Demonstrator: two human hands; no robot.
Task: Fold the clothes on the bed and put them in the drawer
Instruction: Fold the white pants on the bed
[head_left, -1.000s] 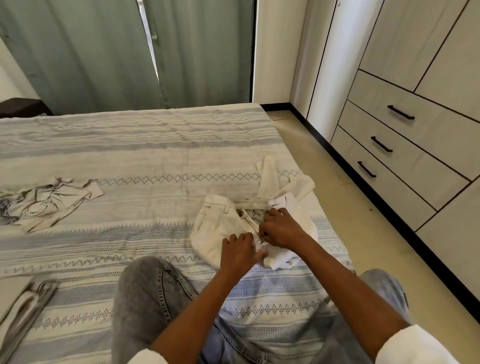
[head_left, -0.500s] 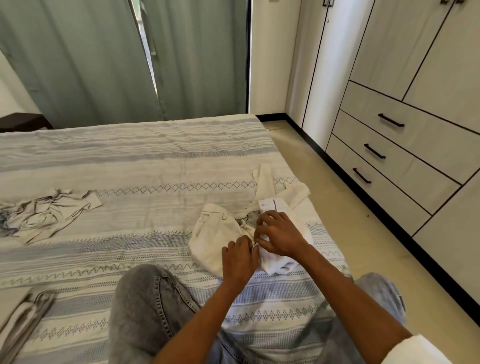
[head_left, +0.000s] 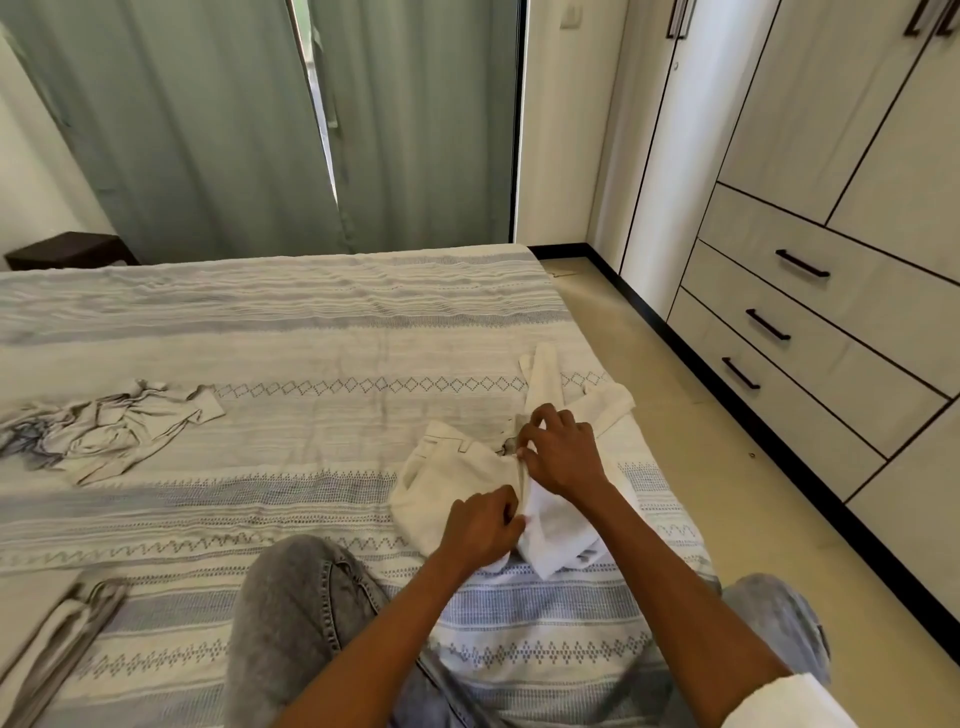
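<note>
Both hands (head_left: 519, 493) pinching cream trousers (head_left: 447, 478); legs pointing far-right

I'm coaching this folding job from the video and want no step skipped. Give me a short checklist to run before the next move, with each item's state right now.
1. Left hand grips the cream trousers: ok.
2. Right hand pinches the fly near the waistband: ok.
3. Fly fastened: cannot tell, fingers cover it.
4. Trousers lying flat on the bed: not ok, legs bunched.
5. Crumpled garment folded: not ok.
6. Drawers open: not ok, all shut.
</note>
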